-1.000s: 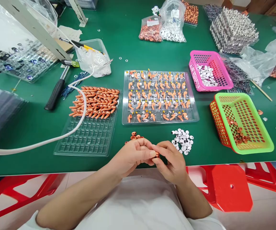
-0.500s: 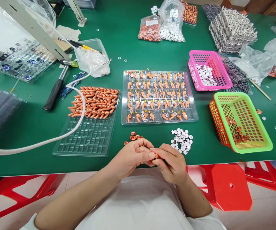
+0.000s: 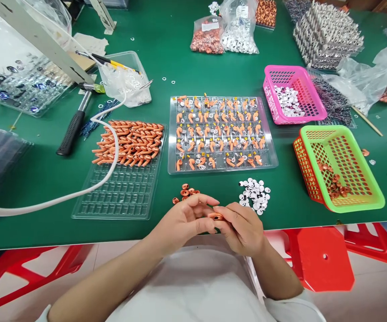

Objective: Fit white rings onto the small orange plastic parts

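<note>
Between the thumb and fingers of my right hand (image 3: 243, 226) is a small copper-coloured earbud shell (image 3: 217, 217) with a dark oval opening facing up. My left hand (image 3: 188, 219) is beside it, thumb and fingers apart in a loose curve; its fingertips are close to the shell. Just beyond my left hand lies a small pile of copper-coloured round caps (image 3: 184, 191), partly covered by the fingers. Past my right hand is a pile of white discs with black spots (image 3: 255, 196). A clear tray (image 3: 274, 164) of orange curved pieces lies farther back.
To the left, a clear tray (image 3: 112, 197) carries stacked copper-coloured stems (image 3: 129, 143), with a white cable (image 3: 108, 176) across it. A hammer (image 3: 74, 127) lies beyond. On the right stand a green basket (image 3: 376, 197) and a pink basket (image 3: 295, 69).
My left thumb and fingers have come off the earbud shell and spread apart. The shell stays in my right hand, its opening now more visible. The view has shifted slightly.
</note>
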